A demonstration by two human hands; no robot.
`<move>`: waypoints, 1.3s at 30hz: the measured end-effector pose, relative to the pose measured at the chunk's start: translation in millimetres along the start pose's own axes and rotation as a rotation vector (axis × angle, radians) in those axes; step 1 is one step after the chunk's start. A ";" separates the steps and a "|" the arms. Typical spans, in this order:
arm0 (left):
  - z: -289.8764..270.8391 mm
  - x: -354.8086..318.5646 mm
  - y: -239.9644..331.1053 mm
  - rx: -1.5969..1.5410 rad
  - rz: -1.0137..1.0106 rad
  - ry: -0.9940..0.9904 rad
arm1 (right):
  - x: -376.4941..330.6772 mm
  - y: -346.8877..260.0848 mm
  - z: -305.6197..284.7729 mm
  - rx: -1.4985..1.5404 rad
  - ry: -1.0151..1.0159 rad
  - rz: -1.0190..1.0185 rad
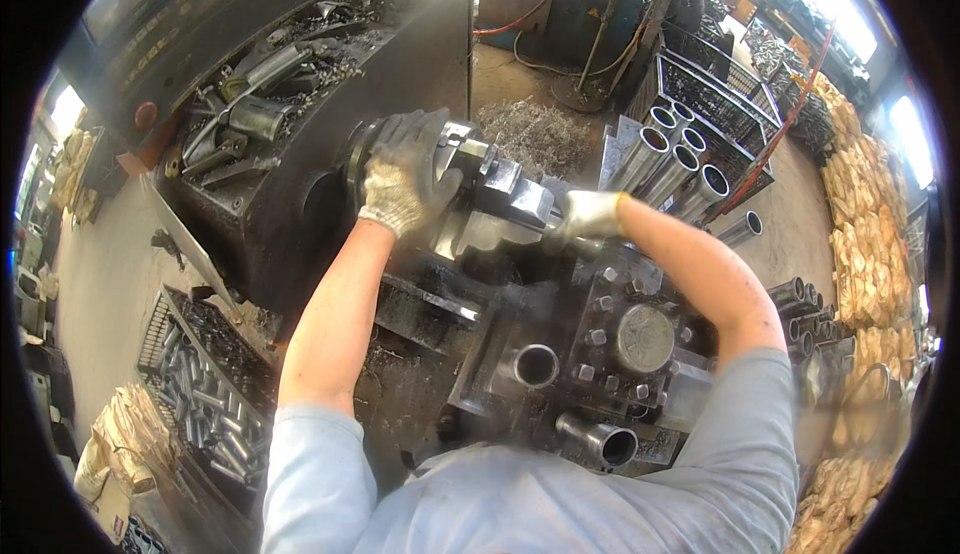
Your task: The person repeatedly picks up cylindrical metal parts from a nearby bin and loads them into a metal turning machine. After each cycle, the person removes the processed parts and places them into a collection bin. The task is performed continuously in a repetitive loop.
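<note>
My left hand [405, 176], in a grey-and-white work glove, wraps its fingers over the rim of a lathe chuck [445, 239]. The chuck's stepped metal jaws [515, 197] are bright and stick out to the right. At the outer end of those jaws is my right hand [590, 216], also gloved and slightly blurred. Its fingers are closed toward the jaws; what they hold is hidden. Below the chuck, a tool post [645, 339] with several bolts sits on the carriage. Two short metal tubes, one upper [535, 365] and one lower [615, 444], point from it.
Metal tubes [672, 159] stand at the right beside a wire crate [715, 89]. Metal shavings [535, 134] heap behind the chuck. Loose tools [265, 104] lie on the headstock. A basket of small cylindrical parts [160, 339] stands lower left. Stacked sacks [865, 244] line the far right.
</note>
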State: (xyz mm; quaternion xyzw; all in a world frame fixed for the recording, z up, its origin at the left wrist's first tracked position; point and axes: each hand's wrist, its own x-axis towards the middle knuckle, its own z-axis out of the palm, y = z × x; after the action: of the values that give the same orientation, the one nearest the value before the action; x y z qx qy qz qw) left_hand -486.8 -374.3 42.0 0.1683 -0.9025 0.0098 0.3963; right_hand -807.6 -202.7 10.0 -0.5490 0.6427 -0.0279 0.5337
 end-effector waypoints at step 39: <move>-42.7 -294.5 137.3 -1.758 -1.570 -0.601 | -123.0 -65.3 441.8 0.086 0.688 -0.139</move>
State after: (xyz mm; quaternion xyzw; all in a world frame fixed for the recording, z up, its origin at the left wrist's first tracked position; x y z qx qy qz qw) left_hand -313.9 -151.2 -124.5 0.3384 -0.3102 -0.8871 0.0486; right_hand -468.1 104.9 -58.2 -0.5269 0.7441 -0.2744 0.3055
